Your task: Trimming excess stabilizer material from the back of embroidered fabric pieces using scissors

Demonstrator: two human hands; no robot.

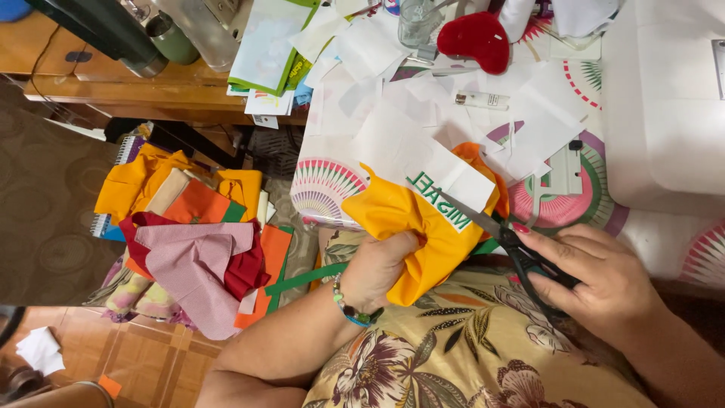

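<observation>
Closest to the camera, over a lap in a flowered dress (453,355), two bare hands work on a piece of yellow cloth (411,227). I judge this cloth to be light, thin and very soft: it folds and sags by itself, so it needs a firm grip near the cutting line to stay tight. It is bright yellow, crumpled, and carries a white paper strip with green letters (445,198) on top. It lies at the table edge, half over the lap.

Her left hand (377,264) is closed tightly on a bunch of the cloth from below. Right hand (596,279) is clamped on the black handles of the scissors (506,234), whose blades point to the lettered strip and seem partly open.

Further out, white paper pieces (393,143) cover the patterned tablecloth (325,189). A red heart-shaped cushion (476,38) and a white sewing machine (664,98) stand behind. On the floor at left is a pile of orange, red and pink fabrics (189,242).
</observation>
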